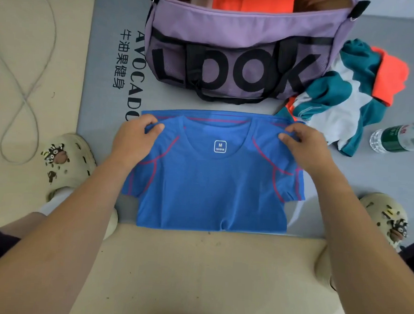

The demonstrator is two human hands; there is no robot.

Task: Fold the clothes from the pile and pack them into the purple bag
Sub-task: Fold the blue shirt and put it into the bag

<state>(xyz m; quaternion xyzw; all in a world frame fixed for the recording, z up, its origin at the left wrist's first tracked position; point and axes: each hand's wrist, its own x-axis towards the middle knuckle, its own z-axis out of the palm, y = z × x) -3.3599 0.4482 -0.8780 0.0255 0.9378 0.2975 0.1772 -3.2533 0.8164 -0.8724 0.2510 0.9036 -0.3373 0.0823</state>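
Blue shirt, mid-fold.
Left hand and right hand pinch its shoulders; orange garment already bagged; pile at two o'clock remains.

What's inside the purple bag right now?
Orange clothing shows through the open top of the purple bag. Anything beneath it is hidden by the bag's wall.

- Left hand and right hand are pinching the blue shirt's shoulders on the grey mat.
- Purple bag is sitting open at the mat's far edge, the clothes pile touching it.
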